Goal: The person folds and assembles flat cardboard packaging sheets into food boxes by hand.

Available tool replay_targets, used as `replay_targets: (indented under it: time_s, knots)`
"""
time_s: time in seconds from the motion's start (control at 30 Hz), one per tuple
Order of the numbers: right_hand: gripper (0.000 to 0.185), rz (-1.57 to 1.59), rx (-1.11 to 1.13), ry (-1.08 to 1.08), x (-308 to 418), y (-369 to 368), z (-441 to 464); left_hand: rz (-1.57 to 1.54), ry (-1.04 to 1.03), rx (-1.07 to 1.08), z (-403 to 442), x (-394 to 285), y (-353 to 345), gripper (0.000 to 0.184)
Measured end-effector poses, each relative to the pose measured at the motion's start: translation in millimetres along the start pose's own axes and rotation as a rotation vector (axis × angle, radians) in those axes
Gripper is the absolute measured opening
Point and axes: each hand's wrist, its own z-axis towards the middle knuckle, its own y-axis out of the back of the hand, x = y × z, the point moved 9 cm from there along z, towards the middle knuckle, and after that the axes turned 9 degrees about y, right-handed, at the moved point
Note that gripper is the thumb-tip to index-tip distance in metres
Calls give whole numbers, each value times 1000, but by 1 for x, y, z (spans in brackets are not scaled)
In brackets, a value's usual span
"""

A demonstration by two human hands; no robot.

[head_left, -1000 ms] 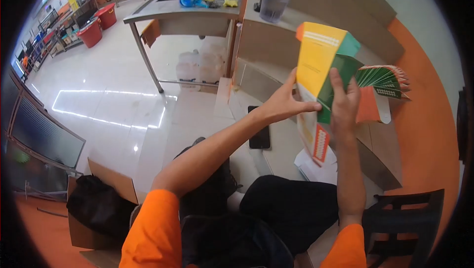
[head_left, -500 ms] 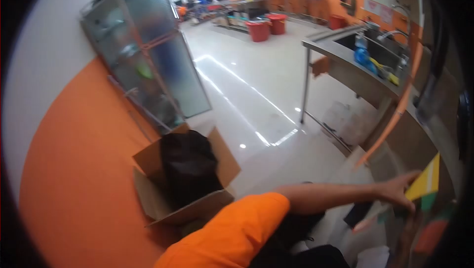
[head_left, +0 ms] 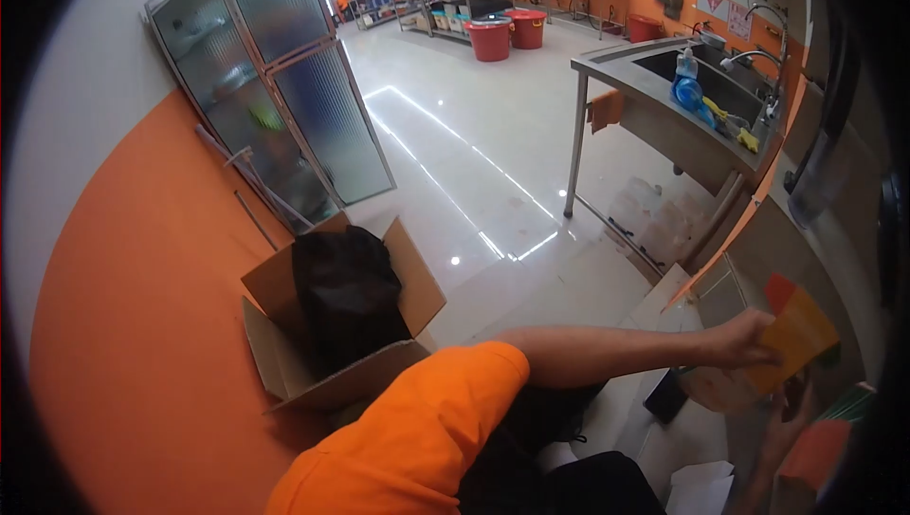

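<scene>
My left hand (head_left: 744, 340) reaches to the right, its fingers closed on a yellow-orange card piece (head_left: 801, 337). A red part (head_left: 780, 293) shows along the card's upper edge. Just below it is my right hand (head_left: 792, 403), partly hidden and dark, so its grip is unclear. An orange-red item (head_left: 817, 453) lies near the right forearm, with thin green strips (head_left: 846, 403) above it. To the left of the hands is a dark flat object (head_left: 666, 394). White paper (head_left: 700, 488) lies lower down.
An open cardboard box (head_left: 346, 392) holding a black bag (head_left: 349, 292) stands by the orange wall. A steel sink table (head_left: 616, 74) with a blue bottle (head_left: 690, 93) is at upper right. A glass-doored cabinet (head_left: 327, 117) and red buckets (head_left: 489, 41) stand farther off.
The card has turned in my left hand, and its red part now shows. The hand has moved slightly left and up in view. The surroundings have shifted a little with the camera.
</scene>
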Motion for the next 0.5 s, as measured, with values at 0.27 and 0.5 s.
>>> replay_targets:
  time_s: [0.27,0.5]
  knots:
    - [43,-213,175,-82,1,7,-2,66,-346,37,-12,-34,-4,31]
    - [41,-389,165,38,7,12,-5,208,-324,-30,-11,-20,3,28]
